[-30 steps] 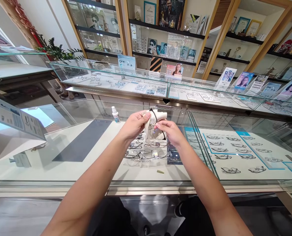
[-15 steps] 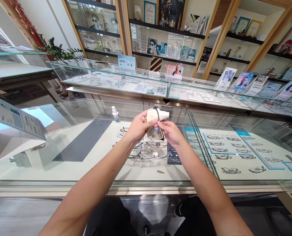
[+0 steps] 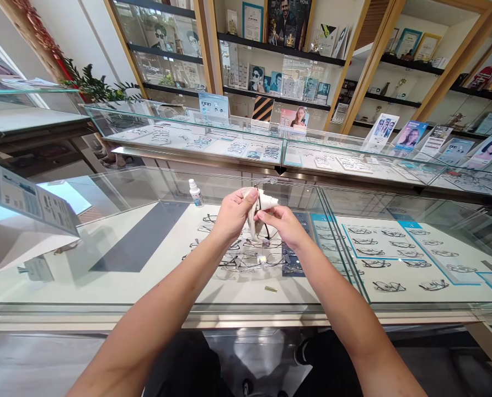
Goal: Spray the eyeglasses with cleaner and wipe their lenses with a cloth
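Note:
Above the glass counter, my left hand (image 3: pixel 233 214) is closed on a cream cloth (image 3: pixel 267 199) that wraps part of a pair of dark-framed glasses (image 3: pixel 267 231). My right hand (image 3: pixel 285 223) pinches the cloth and the frame from the right side, its fingertips close to those of my left hand. The cloth has a jagged edge pointing right. Much of the glasses is hidden by cloth and fingers. A small white bottle (image 3: pixel 195 193) stands upright on the counter, left of and beyond my left hand.
Rows of glasses (image 3: pixel 233 259) lie inside the glass display case (image 3: pixel 271 309) beneath my hands. More frames (image 3: pixel 390 286) lie in the right section. A folded printed sign (image 3: pixel 31 204) stands at left. Another display counter (image 3: pixel 200 151) runs behind.
The glasses and cloth have turned, now more edge-on. The left thumb has moved up to the top of the cloth, and the right fingers have shifted slightly left and lower.

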`<state>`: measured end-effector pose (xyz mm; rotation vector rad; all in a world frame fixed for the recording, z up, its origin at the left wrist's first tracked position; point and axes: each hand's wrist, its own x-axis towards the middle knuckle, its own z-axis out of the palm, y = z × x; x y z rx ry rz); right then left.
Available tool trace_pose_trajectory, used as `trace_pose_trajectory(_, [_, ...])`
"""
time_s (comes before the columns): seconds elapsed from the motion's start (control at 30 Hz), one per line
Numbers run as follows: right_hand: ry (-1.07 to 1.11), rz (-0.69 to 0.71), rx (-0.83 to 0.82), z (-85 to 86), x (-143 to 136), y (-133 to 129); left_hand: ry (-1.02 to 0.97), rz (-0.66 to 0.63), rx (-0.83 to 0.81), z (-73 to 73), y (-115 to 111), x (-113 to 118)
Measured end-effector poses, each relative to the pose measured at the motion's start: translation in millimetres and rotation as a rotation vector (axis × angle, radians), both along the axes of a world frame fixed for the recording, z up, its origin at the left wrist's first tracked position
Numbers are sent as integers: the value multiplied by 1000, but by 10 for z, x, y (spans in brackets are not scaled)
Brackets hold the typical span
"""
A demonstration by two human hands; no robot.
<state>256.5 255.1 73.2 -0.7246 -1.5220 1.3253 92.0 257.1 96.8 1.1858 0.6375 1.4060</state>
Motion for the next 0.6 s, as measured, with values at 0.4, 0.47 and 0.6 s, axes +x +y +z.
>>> trace_pose_trajectory(0.4, [92,-12,-78,65,102,53,30,-182,34,64,78,-189])
trace_pose_trajectory(0.47, [95,-19,-90,56,118,71,17,-164,21,55,77,-183])
trace_pose_trajectory(0.6, [116,-27,-101,51,106,79,8,-162,7,45,50,-128])
